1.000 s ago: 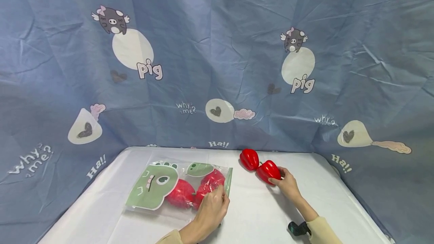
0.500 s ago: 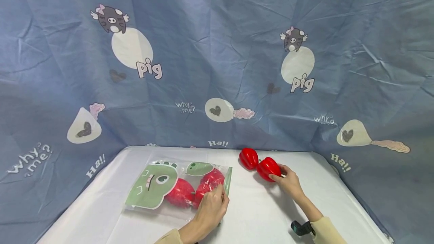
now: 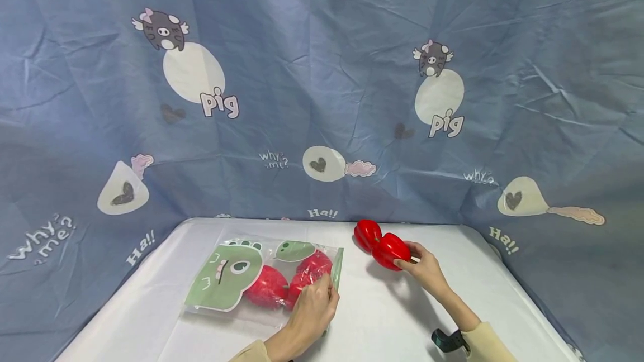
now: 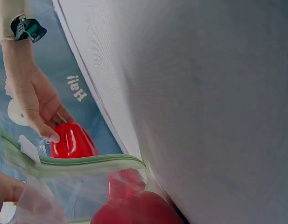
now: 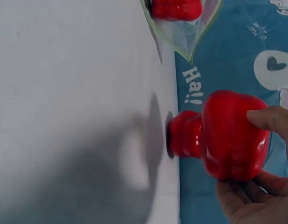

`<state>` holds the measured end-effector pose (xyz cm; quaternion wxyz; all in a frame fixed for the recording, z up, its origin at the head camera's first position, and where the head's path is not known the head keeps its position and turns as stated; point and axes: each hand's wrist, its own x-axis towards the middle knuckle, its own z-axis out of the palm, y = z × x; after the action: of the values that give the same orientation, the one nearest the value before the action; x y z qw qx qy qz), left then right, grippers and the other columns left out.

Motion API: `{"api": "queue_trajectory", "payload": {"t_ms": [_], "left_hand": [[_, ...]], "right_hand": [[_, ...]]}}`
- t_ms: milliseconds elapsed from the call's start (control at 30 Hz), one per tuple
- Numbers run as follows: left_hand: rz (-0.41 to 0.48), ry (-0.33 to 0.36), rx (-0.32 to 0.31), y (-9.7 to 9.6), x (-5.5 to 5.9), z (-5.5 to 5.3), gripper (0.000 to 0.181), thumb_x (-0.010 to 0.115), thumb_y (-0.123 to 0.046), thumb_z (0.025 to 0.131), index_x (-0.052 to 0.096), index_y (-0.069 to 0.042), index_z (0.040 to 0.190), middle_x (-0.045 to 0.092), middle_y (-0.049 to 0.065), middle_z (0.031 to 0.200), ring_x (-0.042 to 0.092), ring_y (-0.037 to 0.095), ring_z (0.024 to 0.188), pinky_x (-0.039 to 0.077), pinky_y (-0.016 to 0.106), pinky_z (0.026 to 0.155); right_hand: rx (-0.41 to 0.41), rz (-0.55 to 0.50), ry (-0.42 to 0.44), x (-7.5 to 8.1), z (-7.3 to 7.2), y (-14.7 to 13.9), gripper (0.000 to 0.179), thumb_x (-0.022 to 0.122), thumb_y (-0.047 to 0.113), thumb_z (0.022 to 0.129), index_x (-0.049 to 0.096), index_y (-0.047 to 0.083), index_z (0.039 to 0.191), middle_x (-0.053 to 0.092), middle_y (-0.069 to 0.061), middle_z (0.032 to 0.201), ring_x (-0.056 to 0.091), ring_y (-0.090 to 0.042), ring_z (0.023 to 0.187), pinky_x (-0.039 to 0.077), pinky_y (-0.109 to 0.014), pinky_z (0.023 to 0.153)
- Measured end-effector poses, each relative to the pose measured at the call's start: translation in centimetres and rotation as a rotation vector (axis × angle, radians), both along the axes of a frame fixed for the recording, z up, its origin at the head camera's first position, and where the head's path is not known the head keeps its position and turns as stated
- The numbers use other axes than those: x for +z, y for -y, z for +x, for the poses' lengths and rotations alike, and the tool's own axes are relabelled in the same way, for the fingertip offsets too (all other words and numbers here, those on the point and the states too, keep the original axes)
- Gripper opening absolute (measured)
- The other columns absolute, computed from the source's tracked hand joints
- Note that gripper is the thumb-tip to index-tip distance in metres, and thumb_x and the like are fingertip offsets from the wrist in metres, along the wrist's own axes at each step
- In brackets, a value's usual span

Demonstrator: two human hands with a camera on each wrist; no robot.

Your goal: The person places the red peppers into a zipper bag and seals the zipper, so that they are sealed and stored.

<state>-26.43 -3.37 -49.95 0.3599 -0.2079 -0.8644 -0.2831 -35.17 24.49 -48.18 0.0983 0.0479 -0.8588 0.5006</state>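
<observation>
Left grip [image 3: 313,307] pinching the bag [image 3: 221,281], right grip [image 3: 425,270] pinching the near loose pepper [image 3: 390,251], lift without nudging the far loose pepper [image 3: 367,233].

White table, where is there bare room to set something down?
The white table is bare between the left hand and right hand, and from the latter to the right edge. It's crowded left of centre, with the green-print zip bag, and at the back, with the held red bell pepper and another pepper.
</observation>
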Motion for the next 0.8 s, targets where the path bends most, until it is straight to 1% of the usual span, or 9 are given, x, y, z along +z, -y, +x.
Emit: {"api": "queue_trajectory", "payload": {"t_ms": [200,500,667,800], "left_hand": [[-0.007,0.022,-0.003,0.0,0.1,0.1,0.022,0.066,-0.001,0.076,0.049,-0.014,0.07,0.054,-0.006,0.055,0.046,-0.002,0.049,0.035,0.009,0.042],[0.0,0.013,0.002,0.0,0.1,0.1,0.023,0.066,-0.001,0.075,0.049,-0.015,0.069,0.054,-0.006,0.055,0.047,-0.001,0.049,0.035,0.009,0.042],[0.002,0.013,0.001,0.0,0.1,0.1,0.023,0.066,-0.001,0.075,0.049,-0.015,0.069,0.053,-0.006,0.055,0.046,-0.001,0.049,0.035,0.009,0.042],[0.005,0.032,-0.005,0.0,0.1,0.1,0.022,0.065,-0.001,0.076,0.049,-0.014,0.069,0.054,-0.006,0.055,0.044,-0.002,0.05,0.035,0.009,0.043]], "right_hand": [[0.066,0.016,-0.006,-0.3,0.6,1.1,0.055,0.075,0.012,0.079,0.055,-0.003,0.128,0.063,-0.02,0.12,0.059,-0.032,0.109,0.053,-0.038,0.089],[0.159,0.011,0.021,-1.0,1.4,3.0,0.055,0.077,0.013,0.077,0.057,-0.001,0.126,0.065,-0.017,0.117,0.063,-0.03,0.106,0.054,-0.037,0.086],[0.212,-0.007,0.027,-1.2,1.8,4.2,0.055,0.078,0.013,0.076,0.057,-0.002,0.125,0.065,-0.016,0.116,0.063,-0.029,0.106,0.053,-0.037,0.088],[0.247,-0.019,0.022,-1.4,1.9,4.9,0.055,0.078,0.012,0.076,0.057,-0.003,0.125,0.065,-0.017,0.115,0.063,-0.03,0.106,0.052,-0.04,0.089]]}}
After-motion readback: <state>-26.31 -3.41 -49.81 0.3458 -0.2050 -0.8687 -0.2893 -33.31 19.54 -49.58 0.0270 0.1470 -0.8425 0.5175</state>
